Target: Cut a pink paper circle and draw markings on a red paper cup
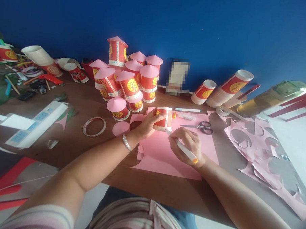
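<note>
My left hand (147,125) is closed round a red paper cup (161,123) with a yellow emblem and a white strip, held above pink paper (183,163). In my right hand (187,143) is a white pen-shaped tube (185,150) with an orange end; its tip is at the cup's lower rim. I cannot tell whether the tip touches. Beyond my hands lie scissors (205,127), a clear tube with an orange end (184,116) and a slim white-and-blue strip (188,110). A pink paper disc (121,129) lies left of my left hand.
Several red cups with pink cone tops (130,84) stand stacked at the back. Leftward are a cut cup ring (94,126) and a power strip (38,123). Cut pink scraps (255,149), stacked cups (230,87) and a tape roll (222,111) lie right.
</note>
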Demonstrator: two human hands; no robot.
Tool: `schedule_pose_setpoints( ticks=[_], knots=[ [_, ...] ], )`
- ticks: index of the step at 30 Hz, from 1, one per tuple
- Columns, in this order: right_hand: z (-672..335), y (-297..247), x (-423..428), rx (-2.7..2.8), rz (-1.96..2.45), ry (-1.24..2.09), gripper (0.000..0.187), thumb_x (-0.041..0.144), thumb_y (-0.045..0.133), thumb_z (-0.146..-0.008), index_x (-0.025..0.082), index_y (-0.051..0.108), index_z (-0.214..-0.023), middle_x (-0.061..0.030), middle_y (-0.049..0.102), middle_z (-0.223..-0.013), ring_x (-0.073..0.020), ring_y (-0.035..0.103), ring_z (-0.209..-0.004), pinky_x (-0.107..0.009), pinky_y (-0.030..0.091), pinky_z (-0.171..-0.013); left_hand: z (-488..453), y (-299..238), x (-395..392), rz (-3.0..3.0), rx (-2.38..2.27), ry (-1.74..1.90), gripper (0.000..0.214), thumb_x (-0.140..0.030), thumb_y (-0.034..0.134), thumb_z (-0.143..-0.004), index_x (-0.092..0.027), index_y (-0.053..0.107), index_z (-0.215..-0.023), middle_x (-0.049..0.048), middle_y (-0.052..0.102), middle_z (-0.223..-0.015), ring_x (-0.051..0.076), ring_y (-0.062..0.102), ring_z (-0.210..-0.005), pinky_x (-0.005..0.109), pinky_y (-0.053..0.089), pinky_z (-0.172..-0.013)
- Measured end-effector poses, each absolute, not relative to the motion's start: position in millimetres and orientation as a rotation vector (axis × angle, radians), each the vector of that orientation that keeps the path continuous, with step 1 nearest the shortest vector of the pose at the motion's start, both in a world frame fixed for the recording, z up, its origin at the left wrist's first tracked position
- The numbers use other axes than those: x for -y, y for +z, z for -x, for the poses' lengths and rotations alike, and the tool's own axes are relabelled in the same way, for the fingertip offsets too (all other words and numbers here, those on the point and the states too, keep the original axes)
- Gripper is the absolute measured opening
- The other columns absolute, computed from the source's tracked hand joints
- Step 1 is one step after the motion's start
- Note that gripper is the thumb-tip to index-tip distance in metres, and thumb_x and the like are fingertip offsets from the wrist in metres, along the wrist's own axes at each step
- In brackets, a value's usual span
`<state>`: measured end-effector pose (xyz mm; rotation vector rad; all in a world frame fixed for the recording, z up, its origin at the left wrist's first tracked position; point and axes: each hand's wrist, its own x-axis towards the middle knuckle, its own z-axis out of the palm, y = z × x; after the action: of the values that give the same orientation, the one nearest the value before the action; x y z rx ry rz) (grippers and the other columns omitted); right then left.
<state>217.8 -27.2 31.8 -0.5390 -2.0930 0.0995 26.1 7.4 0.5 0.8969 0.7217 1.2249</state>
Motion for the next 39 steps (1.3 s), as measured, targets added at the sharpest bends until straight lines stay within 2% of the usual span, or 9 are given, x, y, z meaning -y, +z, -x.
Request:
schedule_pose_setpoints(
  ticks=[9, 15, 21, 28, 32, 39],
  knots=[
    [-217, 31, 27, 2.081, 0.586, 0.039, 0.022, 0.004, 0.061, -0.093, 0.025, 0.054, -0.093, 0.0054, 0.06, -0.071, -0.0106, 0.053, -0.055, -0.024, 0.042, -0.053, -26, 7, -4, -0.932, -0.728, 1.235, 0.031, -0.043, 0.081, -0.09, -0.017, 0.065, -0.082, 0.0, 0.067, -0.08, 0.015, 0.064, -0.079, 0.026, 0.053, -0.076],
    [-217, 32, 27, 2.089, 0.581, 0.017, 0.023, 0.003, 0.06, -0.093, 0.025, 0.054, -0.091, 0.0053, 0.059, -0.07, -0.0104, 0.052, -0.055, -0.024, 0.041, -0.053, -26, 6, -6, -0.928, -0.717, 1.23, 0.033, -0.042, 0.081, -0.089, -0.017, 0.062, -0.078, -0.001, 0.062, -0.077, 0.013, 0.062, -0.078, 0.024, 0.053, -0.073],
    [-217, 31, 25, 2.088, 0.561, 0.025, 0.022, 0.004, 0.061, -0.094, 0.025, 0.054, -0.091, 0.0054, 0.06, -0.071, -0.0107, 0.052, -0.054, -0.025, 0.041, -0.053, -26, 6, -3, -0.923, -0.731, 1.214, 0.033, -0.045, 0.083, -0.088, -0.017, 0.066, -0.083, 0.0018, 0.068, -0.09, 0.016, 0.067, -0.088, 0.027, 0.057, -0.079],
    [-217, 31, 26, 2.088, 0.571, 0.018, 0.023, 0.004, 0.06, -0.095, 0.025, 0.052, -0.091, 0.0054, 0.059, -0.071, -0.0106, 0.051, -0.055, -0.025, 0.041, -0.053, -25, -1, -6, -0.907, -0.741, 1.244, 0.026, -0.041, 0.082, -0.089, -0.018, 0.069, -0.092, 0.001, 0.07, -0.091, 0.015, 0.066, -0.086, 0.025, 0.054, -0.077],
    [-216, 31, 26, 2.082, 0.572, 0.011, 0.022, 0.005, 0.06, -0.096, 0.024, 0.052, -0.09, 0.0054, 0.058, -0.07, -0.0102, 0.05, -0.055, -0.025, 0.04, -0.054, -25, -3, -7, -0.911, -0.728, 1.243, 0.026, -0.04, 0.082, -0.09, -0.018, 0.068, -0.089, 0.0001, 0.068, -0.086, 0.014, 0.064, -0.081, 0.025, 0.051, -0.074],
    [-217, 31, 26, 2.091, 0.58, 0.02, 0.021, 0.005, 0.059, -0.097, 0.024, 0.053, -0.09, 0.0052, 0.059, -0.07, -0.0097, 0.05, -0.055, -0.024, 0.04, -0.055, -25, -5, -8, -0.918, -0.762, 1.263, 0.027, -0.041, 0.082, -0.088, -0.018, 0.068, -0.088, 0.0004, 0.07, -0.085, 0.017, 0.066, -0.084, 0.029, 0.052, -0.081]
  ],
)
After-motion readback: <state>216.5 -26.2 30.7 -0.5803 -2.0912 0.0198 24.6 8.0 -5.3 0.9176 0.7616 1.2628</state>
